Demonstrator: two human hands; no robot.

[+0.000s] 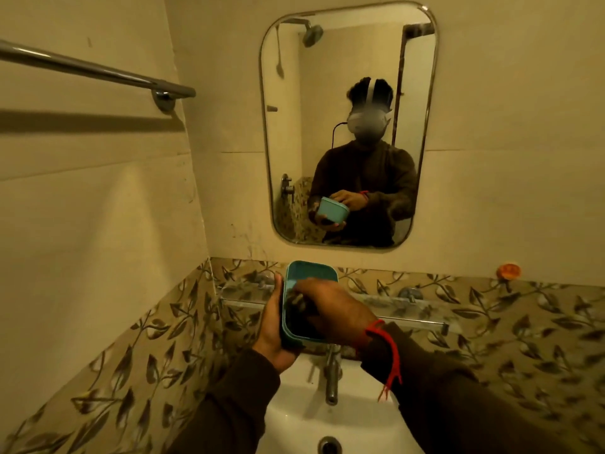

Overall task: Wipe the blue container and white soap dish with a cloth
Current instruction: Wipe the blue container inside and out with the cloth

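1. The mirror (348, 126) reflects you holding the container; your face there is blurred.
2. The white sink (330, 417) is cut off by the bottom edge, partly hidden by your sleeves.
3. The glass shelf (409, 306) runs behind your hands (its middle is covered).
4. The blue container (311, 273) is held tilted above the tap (331, 378), its opening toward you.
5. Your left hand (271, 326) grips its left side and underside.
6. Your right hand (330, 306) reaches inside, fingers curled on a dark cloth (299, 304), mostly hidden.
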